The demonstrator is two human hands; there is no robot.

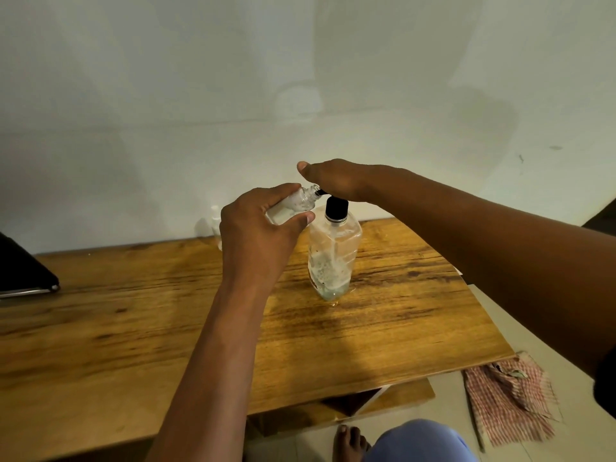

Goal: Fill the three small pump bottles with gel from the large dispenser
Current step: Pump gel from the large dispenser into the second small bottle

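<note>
Clear small bottle (295, 205) tilted, partly gel-filled.

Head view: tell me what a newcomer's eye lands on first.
The two hands meeting at centre: the left hand holds a small bottle tilted, its open neck at the spout of the large dispenser, while the right hand presses flat on the black pump. The dispenser stands on the wooden table. A red checked cloth lies on the floor at lower right.
</note>
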